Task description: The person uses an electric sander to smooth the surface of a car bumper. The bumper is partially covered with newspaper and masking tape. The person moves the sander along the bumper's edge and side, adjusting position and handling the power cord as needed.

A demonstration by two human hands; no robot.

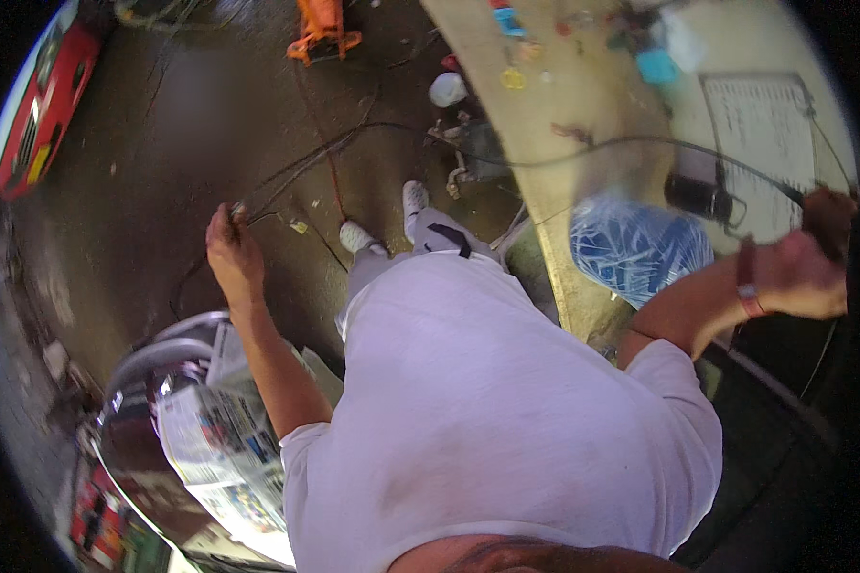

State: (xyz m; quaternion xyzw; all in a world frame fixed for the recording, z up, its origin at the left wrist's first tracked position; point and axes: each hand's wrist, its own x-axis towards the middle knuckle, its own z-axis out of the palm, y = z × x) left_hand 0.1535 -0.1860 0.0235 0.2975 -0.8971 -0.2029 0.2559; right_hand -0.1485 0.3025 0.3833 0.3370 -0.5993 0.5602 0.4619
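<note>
My left hand point(235, 256) is held out over the dark floor, fingers pinched round a thin dark cable, with a small pale tip at the fingertips. A black cable point(583, 151) stretches from near that hand, across the floor and over the bench, to the far right. There my right hand point(801, 275), blurred and partly in shadow, closes at the cable's end; its fingertips are hard to make out. Under the right forearm lies a blue bundle in clear plastic point(635, 246). Beside it is a dark cylindrical container point(698, 198).
The pale workbench point(535, 205) carries a ruled sheet point(760, 143) and small coloured items. An orange floor jack point(322, 31) and a red vehicle point(53, 105) stand beyond. Newspaper point(210, 435) covers a vehicle part at lower left. Cords cross the floor near my shoes point(358, 236).
</note>
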